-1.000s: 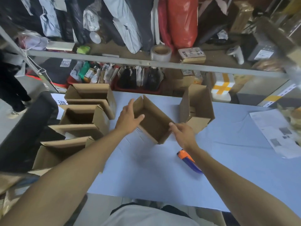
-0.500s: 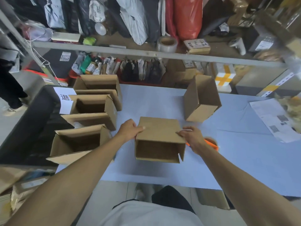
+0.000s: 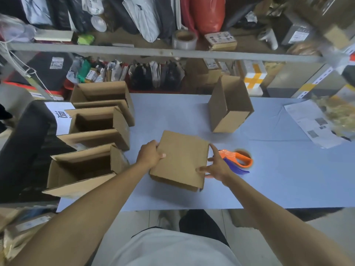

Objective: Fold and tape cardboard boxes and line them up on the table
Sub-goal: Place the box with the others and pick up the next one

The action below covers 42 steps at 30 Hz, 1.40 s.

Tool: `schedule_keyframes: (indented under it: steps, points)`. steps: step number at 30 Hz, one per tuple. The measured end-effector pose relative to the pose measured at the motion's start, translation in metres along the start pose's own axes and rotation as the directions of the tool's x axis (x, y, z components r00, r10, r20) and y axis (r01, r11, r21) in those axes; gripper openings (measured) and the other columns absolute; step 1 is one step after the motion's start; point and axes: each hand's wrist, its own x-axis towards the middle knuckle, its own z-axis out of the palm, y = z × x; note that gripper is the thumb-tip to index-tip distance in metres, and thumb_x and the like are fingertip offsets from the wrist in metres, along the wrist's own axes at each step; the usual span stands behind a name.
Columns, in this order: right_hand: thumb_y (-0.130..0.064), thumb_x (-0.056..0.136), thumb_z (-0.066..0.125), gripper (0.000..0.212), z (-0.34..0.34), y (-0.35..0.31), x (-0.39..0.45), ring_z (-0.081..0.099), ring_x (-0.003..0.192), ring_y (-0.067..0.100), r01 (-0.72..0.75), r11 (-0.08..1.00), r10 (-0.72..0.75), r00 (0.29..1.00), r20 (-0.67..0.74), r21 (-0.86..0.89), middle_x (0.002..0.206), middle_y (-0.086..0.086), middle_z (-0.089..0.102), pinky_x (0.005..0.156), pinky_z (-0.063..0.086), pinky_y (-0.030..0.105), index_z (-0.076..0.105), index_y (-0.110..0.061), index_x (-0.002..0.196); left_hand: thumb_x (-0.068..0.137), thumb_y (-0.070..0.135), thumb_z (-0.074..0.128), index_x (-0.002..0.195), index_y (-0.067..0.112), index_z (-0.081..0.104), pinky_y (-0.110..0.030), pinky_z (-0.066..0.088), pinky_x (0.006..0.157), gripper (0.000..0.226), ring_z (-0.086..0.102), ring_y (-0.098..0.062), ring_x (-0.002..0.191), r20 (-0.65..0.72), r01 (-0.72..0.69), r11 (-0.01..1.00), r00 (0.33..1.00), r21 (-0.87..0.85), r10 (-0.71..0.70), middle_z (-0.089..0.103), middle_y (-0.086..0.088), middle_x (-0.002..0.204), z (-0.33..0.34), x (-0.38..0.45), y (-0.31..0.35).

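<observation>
A small brown cardboard box (image 3: 182, 160) lies on the blue table (image 3: 278, 179), its closed face turned up. My left hand (image 3: 149, 155) grips its left edge, thumb on top. My right hand (image 3: 216, 167) presses on the box's right edge with fingers spread. An orange and blue tape dispenser (image 3: 238, 162) lies on the table just right of my right hand. Three open boxes stand in a column at the table's left: near (image 3: 82, 169), middle (image 3: 98, 127) and far (image 3: 103, 98). Another box (image 3: 229, 106) stands on its side at the back.
A sheet of printed paper (image 3: 313, 123) lies at the table's right. A metal shelf rail (image 3: 153, 51) runs across behind the table, with a tape roll (image 3: 184, 39), parcels and bags on it. A black chair (image 3: 25, 143) stands at the left.
The box was open side up and held aloft; both hands turned it over and brought it down toward me onto the table. The view shifted downward.
</observation>
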Motion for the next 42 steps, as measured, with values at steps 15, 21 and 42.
schedule_keyframes:
  steps: [15, 21, 42]
  points:
    - [-0.057, 0.073, 0.075, 0.08, 0.007, -0.019, 0.026, 0.059, 0.103, 0.03, 0.01, 0.811, -0.089, 0.99, -0.107, -0.584, 0.116, 0.008, 0.058, 0.082, 0.052, 0.042, 0.037, -0.02, 0.133, 0.098, 0.03, 0.048, 0.135, 0.021, 0.044, -0.041, 0.037, 0.098, 0.039, 0.026, -0.029, 0.129, 0.001, -0.077, 0.98, 0.997, 0.182, 0.078, 0.043, -0.007, 0.134, 0.034, -0.005, 0.042]
    - [-0.031, 0.09, 0.067, 0.041, -0.006, -0.019, 0.048, 0.058, 0.115, 0.023, 0.196, 0.841, -0.289, 0.951, -0.113, -0.504, 0.125, 0.005, 0.06, 0.097, 0.045, 0.033, 0.059, -0.027, 0.129, 0.095, 0.029, 0.052, 0.125, 0.03, 0.06, -0.031, 0.031, 0.101, 0.031, 0.032, -0.025, 0.127, 0.086, -0.233, 0.969, 0.97, 0.078, 0.227, 0.055, 0.002, 0.123, 0.049, 0.007, 0.051]
    - [-0.024, 0.085, 0.073, 0.007, -0.024, -0.047, 0.076, 0.063, 0.082, 0.01, 0.297, 0.887, -0.26, 0.954, 0.151, -0.353, 0.089, -0.006, 0.071, 0.072, 0.048, 0.022, 0.076, -0.02, 0.089, 0.086, 0.024, 0.067, 0.089, 0.022, 0.075, -0.028, 0.047, 0.08, 0.008, 0.059, -0.011, 0.091, 0.137, -0.232, 0.971, 0.966, 0.065, 0.221, 0.064, 0.01, 0.092, 0.032, 0.041, 0.08]
